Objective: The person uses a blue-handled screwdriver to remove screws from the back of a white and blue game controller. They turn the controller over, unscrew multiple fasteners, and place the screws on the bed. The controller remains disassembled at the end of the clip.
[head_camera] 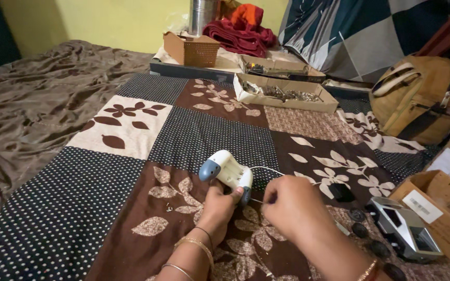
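Head camera view looks down on a patchwork bedspread (131, 125) of brown leaf prints and dotted squares. Nearest, the left hand (219, 205), bangles at the wrist, wraps around a white plastic toy body with a blue-grey nose (226, 170), thumb pressed on its side, lifting it just above the cloth. Just beside it the right hand (287, 207) is curled, fingertips pinching a thin white wire (266, 169) that runs from the toy. Right of the hands lie small dark wheels (360, 230), a silver toy car shell (404, 229) and a cardboard box (444, 208). Farther off sit a long tray of metal parts (287, 93), a brown woven basket (191, 49) and a tan bag (417, 99).
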